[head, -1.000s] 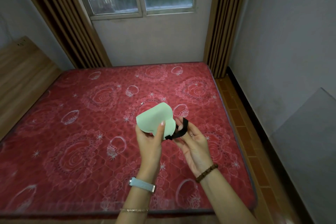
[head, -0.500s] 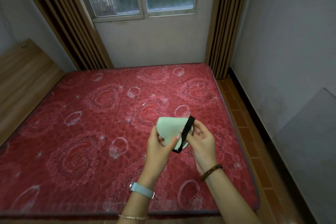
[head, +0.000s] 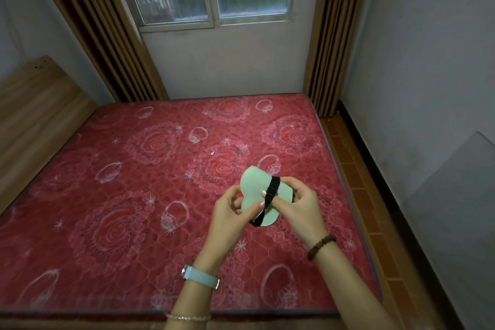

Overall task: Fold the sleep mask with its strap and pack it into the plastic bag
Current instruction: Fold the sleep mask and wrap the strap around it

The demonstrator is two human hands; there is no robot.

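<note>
Head view, the only view.

Position: the sleep mask [head: 253, 186], pale green, is held in the air over the near right part of a red patterned mattress [head: 134, 195]. It does not rest on the mattress. It looks folded over on itself, though the fold line is hidden behind the fingers.

Strap: the black strap [head: 272, 191] runs slantwise across the front of the mask, from its upper right edge down to its lower edge. It lies flat against the fabric.

Left hand [head: 227, 213]: it pinches the mask's left side, with the thumb on the front face and the fingers curled behind. Judgement: this grip keeps the folded halves from springing apart.

Right hand [head: 301, 202]: the fingers are curled at the mask's right edge and the thumb reaches in to the strap. It pinches the strap against the mask. Judgement: the hand is drawing the strap round the fold so that the bundle stays compact.

Relation: the mask sits between the two hands and touches both. Its upper lobe stands clear above the fingertips.

Plastic bag: not in view. Judgement: folding is nearly finished and packing has not begun.

Other: a watch [head: 199, 276] on the left wrist and a bead bracelet [head: 320, 246] on the right.
</note>
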